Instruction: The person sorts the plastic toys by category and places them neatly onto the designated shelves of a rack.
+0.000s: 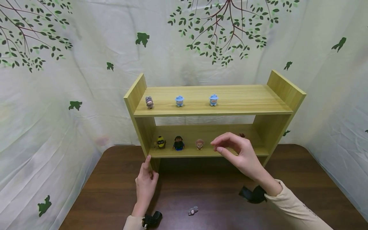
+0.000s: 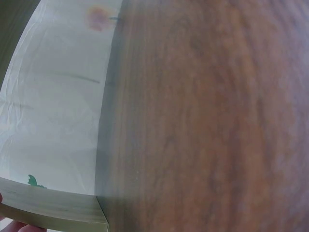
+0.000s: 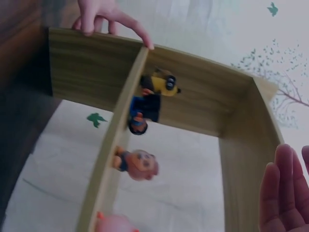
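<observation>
My left hand [image 1: 145, 183] grips the left side panel of a light wooden two-tier shelf [image 1: 230, 119], index finger on the lower board's corner. My right hand [image 1: 242, 155] hovers before the lower tier's right half, fingers curved, thumb apart; nothing shows in it. On that tier stand a yellow-and-black figurine [image 1: 161, 142], a dark-haired figurine in blue [image 1: 179, 143], a pink-hooded figurine [image 1: 199, 144] and a reddish-brown one [image 1: 242, 135], mostly hidden by the right hand. In the right wrist view a blurred pink figurine [image 3: 116, 224] sits farther along the board.
On the upper tier stand a grey figurine [image 1: 149, 102] and two blue-hatted figurines, one left [image 1: 179, 101] and one right [image 1: 213, 100]. A small grey figurine [image 1: 193, 210] lies on the dark wooden table [image 1: 218, 185]. A leaf-printed white cloth [image 1: 86, 95] hangs behind.
</observation>
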Demonstrator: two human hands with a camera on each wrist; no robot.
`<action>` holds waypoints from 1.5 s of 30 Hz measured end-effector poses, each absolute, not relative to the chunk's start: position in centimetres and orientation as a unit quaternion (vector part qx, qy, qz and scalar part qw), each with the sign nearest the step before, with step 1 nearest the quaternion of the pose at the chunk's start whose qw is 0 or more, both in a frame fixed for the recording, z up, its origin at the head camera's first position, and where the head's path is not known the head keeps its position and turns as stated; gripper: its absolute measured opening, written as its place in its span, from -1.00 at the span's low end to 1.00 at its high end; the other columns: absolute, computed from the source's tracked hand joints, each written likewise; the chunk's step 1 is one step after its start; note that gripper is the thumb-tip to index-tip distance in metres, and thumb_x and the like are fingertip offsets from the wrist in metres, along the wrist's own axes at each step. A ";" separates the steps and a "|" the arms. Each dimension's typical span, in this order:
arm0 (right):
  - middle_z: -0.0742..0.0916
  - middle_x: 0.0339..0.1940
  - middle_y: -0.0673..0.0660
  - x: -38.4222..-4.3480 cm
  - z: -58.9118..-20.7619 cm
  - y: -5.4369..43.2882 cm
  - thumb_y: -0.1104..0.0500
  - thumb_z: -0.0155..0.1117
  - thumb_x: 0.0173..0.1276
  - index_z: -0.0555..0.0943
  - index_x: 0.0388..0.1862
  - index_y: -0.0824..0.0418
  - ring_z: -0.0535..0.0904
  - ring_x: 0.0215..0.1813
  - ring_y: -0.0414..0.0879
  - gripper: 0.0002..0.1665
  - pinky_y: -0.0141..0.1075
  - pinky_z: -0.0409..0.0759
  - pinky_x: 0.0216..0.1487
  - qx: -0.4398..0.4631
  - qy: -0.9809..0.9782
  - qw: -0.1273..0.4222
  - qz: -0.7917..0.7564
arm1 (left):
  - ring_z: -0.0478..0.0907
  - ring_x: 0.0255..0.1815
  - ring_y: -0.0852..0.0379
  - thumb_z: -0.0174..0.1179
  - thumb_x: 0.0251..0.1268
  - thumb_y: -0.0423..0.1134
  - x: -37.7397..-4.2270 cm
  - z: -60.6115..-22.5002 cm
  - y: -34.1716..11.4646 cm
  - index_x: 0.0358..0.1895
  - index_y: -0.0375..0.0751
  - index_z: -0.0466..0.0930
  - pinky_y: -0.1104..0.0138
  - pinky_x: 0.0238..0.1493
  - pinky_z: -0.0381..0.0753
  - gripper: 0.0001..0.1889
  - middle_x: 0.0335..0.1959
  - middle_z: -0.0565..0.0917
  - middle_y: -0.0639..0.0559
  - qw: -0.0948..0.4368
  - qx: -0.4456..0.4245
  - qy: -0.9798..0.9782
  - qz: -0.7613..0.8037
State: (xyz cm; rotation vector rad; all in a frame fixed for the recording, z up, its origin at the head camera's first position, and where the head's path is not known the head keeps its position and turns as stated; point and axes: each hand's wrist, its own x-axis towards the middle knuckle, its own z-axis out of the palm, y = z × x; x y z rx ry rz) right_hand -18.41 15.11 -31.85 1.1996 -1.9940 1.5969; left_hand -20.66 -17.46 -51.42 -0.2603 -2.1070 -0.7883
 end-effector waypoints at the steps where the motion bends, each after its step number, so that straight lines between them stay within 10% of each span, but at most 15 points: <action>1: 0.68 -0.18 0.11 -18.4 -32.0 15.0 0.54 0.18 0.22 0.60 -0.14 0.28 0.61 -0.20 0.03 -0.71 -0.26 0.58 -0.12 0.420 -0.700 0.154 0.557 | 0.14 -0.65 0.18 0.09 -0.03 -0.63 -20.7 -51.4 -17.5 0.42 0.04 0.12 0.33 -0.65 0.21 -0.13 -0.40 0.37 -0.09 0.425 -0.104 -0.842 -0.315; 45: 0.71 -0.26 0.04 -17.1 -43.1 12.4 0.36 0.23 0.30 0.63 -0.20 0.15 0.62 -0.24 -0.13 -0.84 -0.26 0.60 -0.21 0.445 -0.724 0.031 0.526 | 0.17 -0.63 0.17 0.12 -0.04 -0.63 -20.7 -51.6 -17.5 0.43 0.07 0.11 0.33 -0.64 0.24 -0.10 -0.41 0.35 -0.06 0.425 -0.102 -0.843 -0.315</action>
